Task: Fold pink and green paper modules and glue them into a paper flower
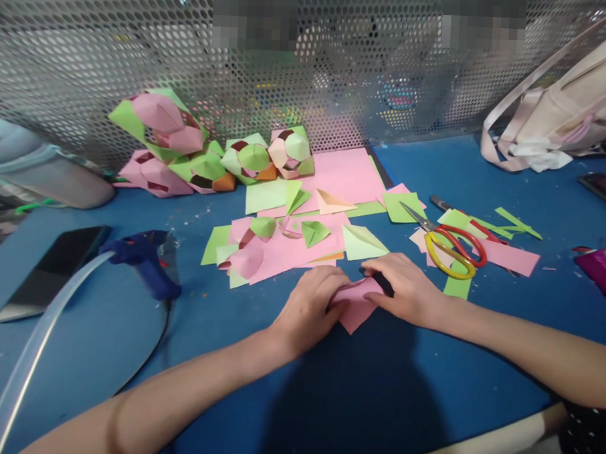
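A small folded piece of pink paper [353, 309] is held between my two hands above the blue table, one corner pointing toward me. My left hand [309, 304] has its fingers closed over the paper's left side. At its right edge, my right hand [411, 288] pinches the paper, and a short dark object [383, 282], of a kind I cannot make out, is tucked in that hand. Just beyond lie pink sheets [302, 244] with folded green pieces [315, 233] on them. Scissors [453, 247] with red and yellow handles lie on paper scraps to the right.
Finished paper balls [159, 137] stand against the perforated metal panel [340, 75]. At left are a blue glue gun [148, 264] with a long clear stick, a phone [55, 270] and a grey container [59, 169]. A pale bag [564, 111] and purple object [600, 270] are at right.
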The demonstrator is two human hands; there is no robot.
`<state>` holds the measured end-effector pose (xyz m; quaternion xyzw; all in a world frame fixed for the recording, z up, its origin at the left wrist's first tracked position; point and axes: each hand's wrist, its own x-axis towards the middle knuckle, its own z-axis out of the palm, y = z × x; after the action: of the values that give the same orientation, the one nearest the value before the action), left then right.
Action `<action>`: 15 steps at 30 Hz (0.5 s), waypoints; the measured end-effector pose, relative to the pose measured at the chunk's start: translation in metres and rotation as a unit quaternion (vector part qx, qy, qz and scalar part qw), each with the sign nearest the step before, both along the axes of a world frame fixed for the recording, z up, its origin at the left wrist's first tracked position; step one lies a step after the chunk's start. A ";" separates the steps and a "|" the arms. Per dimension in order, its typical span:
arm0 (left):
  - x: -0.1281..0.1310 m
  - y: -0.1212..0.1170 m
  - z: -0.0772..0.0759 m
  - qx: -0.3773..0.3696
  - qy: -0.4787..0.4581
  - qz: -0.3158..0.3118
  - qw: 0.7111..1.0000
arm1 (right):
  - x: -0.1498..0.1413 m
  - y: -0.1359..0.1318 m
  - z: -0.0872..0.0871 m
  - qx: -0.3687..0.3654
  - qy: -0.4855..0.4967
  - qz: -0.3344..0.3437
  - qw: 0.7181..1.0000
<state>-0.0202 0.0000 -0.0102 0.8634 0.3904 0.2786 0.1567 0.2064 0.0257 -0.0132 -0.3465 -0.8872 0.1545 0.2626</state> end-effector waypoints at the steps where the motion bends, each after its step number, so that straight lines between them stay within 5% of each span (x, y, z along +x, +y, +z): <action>1: 0.000 0.000 0.001 -0.009 0.003 0.010 1.000 | 0.000 0.000 0.000 -0.008 0.005 0.004 1.000; 8: 0.002 0.002 0.003 -0.046 -0.049 0.058 0.996 | -0.004 -0.004 0.004 0.029 0.089 -0.010 0.996; 15: -0.001 0.005 0.009 -0.080 -0.010 0.053 0.995 | -0.004 0.000 0.000 -0.010 0.040 -0.004 0.999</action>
<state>-0.0212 0.0053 -0.0014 0.8235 0.4548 0.2631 0.2139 0.2020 0.0258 -0.0133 -0.3460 -0.8731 0.1757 0.2951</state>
